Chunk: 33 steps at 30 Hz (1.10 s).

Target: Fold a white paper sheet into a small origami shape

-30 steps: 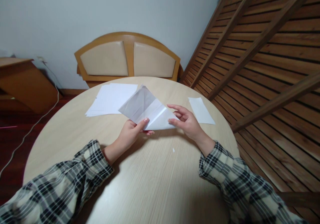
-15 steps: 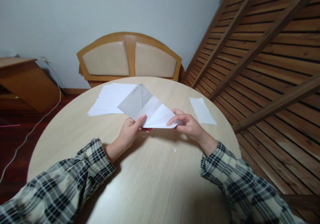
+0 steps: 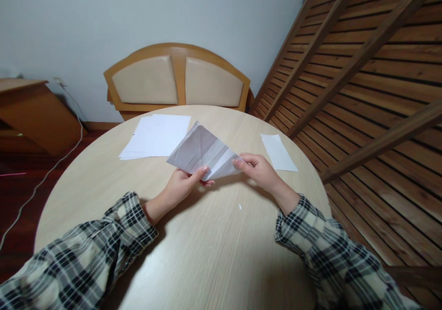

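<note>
- Since half a second earlier, the right hand [image 3: 260, 172] had changed its hold: its thumb now lay on top of the folded paper [image 3: 196, 151], where the forefinger had been, and the paper's near edge had tipped, so that its right end sat higher.
- Left hand [image 3: 177, 190]: thumb pressed on the upper face near the close edge, the other fingers underneath, grasping the paper between them.
- Right-hand fingers: thumb and curled fingers pinched the pointed right end; how the fingertips lay behind it could not be told.
- The folded paper was held above the round table [image 3: 207, 259], between the two hands, creases running across its greyish face and one corner pointing away from the person.
- Beyond its left side lay a loose stack of white sheets [image 3: 157, 135], partly overlapped by the paper in this view.
- To the right, past the right hand, a narrow white strip of paper [image 3: 280, 153] lay flat on the table.
- Nearer the person, a tiny white scrap [image 3: 240, 207] rested on the wood grain.
- Both forearms wore plaid sleeves [image 3: 86, 245].
</note>
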Motion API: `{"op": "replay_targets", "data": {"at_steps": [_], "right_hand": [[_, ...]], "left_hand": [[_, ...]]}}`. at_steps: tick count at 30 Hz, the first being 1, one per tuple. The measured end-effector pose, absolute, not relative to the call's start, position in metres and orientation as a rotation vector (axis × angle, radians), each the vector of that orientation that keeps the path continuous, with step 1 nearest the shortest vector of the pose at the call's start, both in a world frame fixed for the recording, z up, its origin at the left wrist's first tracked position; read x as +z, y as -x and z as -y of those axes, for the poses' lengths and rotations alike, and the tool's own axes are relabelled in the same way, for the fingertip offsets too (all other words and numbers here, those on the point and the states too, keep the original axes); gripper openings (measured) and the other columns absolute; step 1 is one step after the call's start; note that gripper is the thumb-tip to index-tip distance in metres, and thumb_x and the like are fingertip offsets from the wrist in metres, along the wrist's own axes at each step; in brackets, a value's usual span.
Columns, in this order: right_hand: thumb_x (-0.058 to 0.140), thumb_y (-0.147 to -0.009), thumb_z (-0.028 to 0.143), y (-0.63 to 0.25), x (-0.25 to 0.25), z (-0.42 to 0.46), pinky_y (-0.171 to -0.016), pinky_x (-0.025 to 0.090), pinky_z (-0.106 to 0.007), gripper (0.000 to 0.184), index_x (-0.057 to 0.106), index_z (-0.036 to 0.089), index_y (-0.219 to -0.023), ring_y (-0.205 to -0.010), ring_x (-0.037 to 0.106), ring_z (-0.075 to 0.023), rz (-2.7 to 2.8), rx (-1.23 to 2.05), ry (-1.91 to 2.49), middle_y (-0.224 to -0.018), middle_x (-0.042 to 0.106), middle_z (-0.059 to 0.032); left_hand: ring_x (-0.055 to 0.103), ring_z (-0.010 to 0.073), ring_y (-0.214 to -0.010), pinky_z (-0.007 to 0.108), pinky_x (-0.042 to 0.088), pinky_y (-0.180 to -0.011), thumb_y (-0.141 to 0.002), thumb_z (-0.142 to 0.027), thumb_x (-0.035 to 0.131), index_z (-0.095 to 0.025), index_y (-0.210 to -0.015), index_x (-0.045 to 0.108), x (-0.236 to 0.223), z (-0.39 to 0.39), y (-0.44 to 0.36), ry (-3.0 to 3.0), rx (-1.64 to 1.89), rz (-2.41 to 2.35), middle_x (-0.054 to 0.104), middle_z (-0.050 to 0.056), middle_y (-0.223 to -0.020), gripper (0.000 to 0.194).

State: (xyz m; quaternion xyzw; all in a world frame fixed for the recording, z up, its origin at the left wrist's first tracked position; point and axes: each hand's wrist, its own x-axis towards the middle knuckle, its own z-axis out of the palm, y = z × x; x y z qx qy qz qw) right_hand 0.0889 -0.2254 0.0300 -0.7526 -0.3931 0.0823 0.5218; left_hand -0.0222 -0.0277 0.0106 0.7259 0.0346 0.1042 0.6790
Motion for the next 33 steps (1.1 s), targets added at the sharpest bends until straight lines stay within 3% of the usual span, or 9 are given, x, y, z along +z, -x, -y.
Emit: {"op": "replay_targets", "data": {"at_steps": [8,12,16,24,33], "right_hand": [[0.054,-0.085,0.051,-0.081,0.032,0.22,-0.054,0.029,-0.026,0.045,0.049,0.018,-0.054,-0.057,0.038,-0.0113,0.861,0.062,1.883,-0.056,0.04,0.0029],[0.054,-0.086,0.048,-0.074,0.035,0.217,-0.054,0.029,-0.026,0.045,0.046,0.018,-0.053,-0.057,0.039,-0.0113,0.885,0.006,1.901,-0.056,0.039,0.0028],[0.052,-0.088,0.046,-0.069,0.035,0.215,-0.054,0.028,-0.027,0.045,0.047,0.018,-0.054,-0.056,0.038,-0.011,0.881,-0.017,1.938,-0.056,0.039,0.003],[0.052,-0.088,0.049,-0.067,0.035,0.215,-0.054,0.029,-0.026,0.046,0.05,0.018,-0.054,-0.056,0.039,-0.0113,0.849,-0.012,1.962,-0.056,0.042,0.0022],[0.051,-0.09,0.046,-0.065,0.038,0.214,-0.054,0.028,-0.028,0.048,0.043,0.019,-0.051,-0.053,0.04,-0.0113,0.902,-0.177,2.025,-0.052,0.037,0.0028]], "left_hand": [[0.067,0.0216,-0.071,0.035,0.056,-0.07,-0.081,-0.05,0.059,-0.01,-0.085,0.067,0.002,0.028,0.021,-1.742,0.236,-0.074,0.072,0.013,-0.08,0.041],[0.063,0.026,-0.103,0.043,0.048,-0.095,-0.08,-0.05,0.062,-0.014,-0.11,0.063,-0.002,0.029,0.019,-1.735,0.352,-0.114,0.066,0.014,-0.116,0.047],[0.052,0.027,-0.123,0.045,0.036,-0.109,-0.082,-0.048,0.061,-0.017,-0.126,0.055,-0.005,0.029,0.018,-1.762,0.405,-0.134,0.062,0.013,-0.125,0.055],[0.053,0.0264,-0.121,0.045,0.035,-0.109,-0.083,-0.048,0.059,-0.015,-0.129,0.051,-0.009,0.028,0.017,-1.746,0.376,-0.1,0.059,0.016,-0.128,0.057],[0.06,0.026,-0.105,0.041,0.046,-0.099,-0.077,-0.046,0.065,-0.013,-0.107,0.062,-0.002,0.035,0.02,-1.715,0.441,-0.21,0.065,0.016,-0.115,0.045]]}}
